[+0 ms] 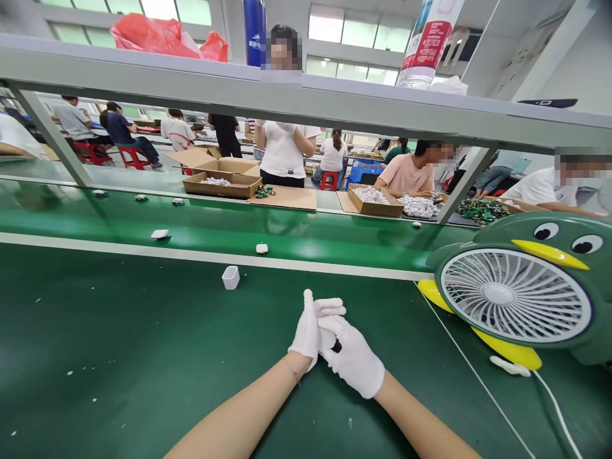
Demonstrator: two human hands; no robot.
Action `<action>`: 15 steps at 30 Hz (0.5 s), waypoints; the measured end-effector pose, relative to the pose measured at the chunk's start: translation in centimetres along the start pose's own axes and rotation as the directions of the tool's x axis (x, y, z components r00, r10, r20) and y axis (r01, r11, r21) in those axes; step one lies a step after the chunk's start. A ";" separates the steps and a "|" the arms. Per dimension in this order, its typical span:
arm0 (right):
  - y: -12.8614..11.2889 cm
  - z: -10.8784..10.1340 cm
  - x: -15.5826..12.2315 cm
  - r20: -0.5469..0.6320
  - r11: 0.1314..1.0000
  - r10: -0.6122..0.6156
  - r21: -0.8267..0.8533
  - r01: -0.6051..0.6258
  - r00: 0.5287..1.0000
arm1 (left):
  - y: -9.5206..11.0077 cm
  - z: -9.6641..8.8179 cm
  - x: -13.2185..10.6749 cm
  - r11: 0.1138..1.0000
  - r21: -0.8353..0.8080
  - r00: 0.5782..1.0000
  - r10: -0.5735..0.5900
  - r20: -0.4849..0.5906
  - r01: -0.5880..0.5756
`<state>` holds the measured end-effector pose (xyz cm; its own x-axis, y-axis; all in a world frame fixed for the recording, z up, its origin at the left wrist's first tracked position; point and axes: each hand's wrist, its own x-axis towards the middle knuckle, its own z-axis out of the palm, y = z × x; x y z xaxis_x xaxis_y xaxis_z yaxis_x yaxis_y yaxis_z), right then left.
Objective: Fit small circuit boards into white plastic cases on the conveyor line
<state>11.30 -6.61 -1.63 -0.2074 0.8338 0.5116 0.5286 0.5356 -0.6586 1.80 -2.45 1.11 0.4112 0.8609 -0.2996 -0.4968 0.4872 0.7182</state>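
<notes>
Both of my hands wear white gloves and meet above the green work surface. My left hand (pixel 306 331) is open, its thumb pointing up and its fingers stretched to the right. Against its palm, the bent fingers of my right hand (pixel 356 360) are closed. A small black piece (pixel 337 346) shows between the hands; what it belongs to is hidden by the gloves. Apart from both hands, a small white cup-shaped plastic part (pixel 231 278) rests on the surface, up and to the left.
A green penguin-shaped fan (pixel 516 293) stands at the right, its white cable (pixel 557 405) running forward. Behind a pale strip, a green belt (pixel 210 226) carries several small white parts. Overhead crosses a shelf (pixel 191 80) with bottles. Across the belt, people sit near boxes (pixel 222 187).
</notes>
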 end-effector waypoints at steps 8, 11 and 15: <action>0.8 -1.8 1.1 -0.104 0.946 -0.050 -0.323 0.014 0.993 | 1.4 -1.0 -0.2 0.944 -0.215 0.889 -0.133 0.439 0.248; 2.0 -2.2 1.2 -0.125 0.920 -0.004 -0.389 -0.046 0.992 | 1.0 -0.9 0.0 0.951 -0.204 0.871 -0.110 0.479 0.233; 2.5 -2.5 1.4 -0.162 0.929 0.100 -0.337 -0.151 0.982 | 0.4 -1.0 0.7 0.962 -0.227 0.911 -0.047 0.409 0.151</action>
<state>14.37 -4.44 -1.21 -0.0167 0.8505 0.5257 0.7997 0.3270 -0.5036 1.13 -1.45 0.58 0.7104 0.7020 -0.0500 -0.5895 0.6323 0.5027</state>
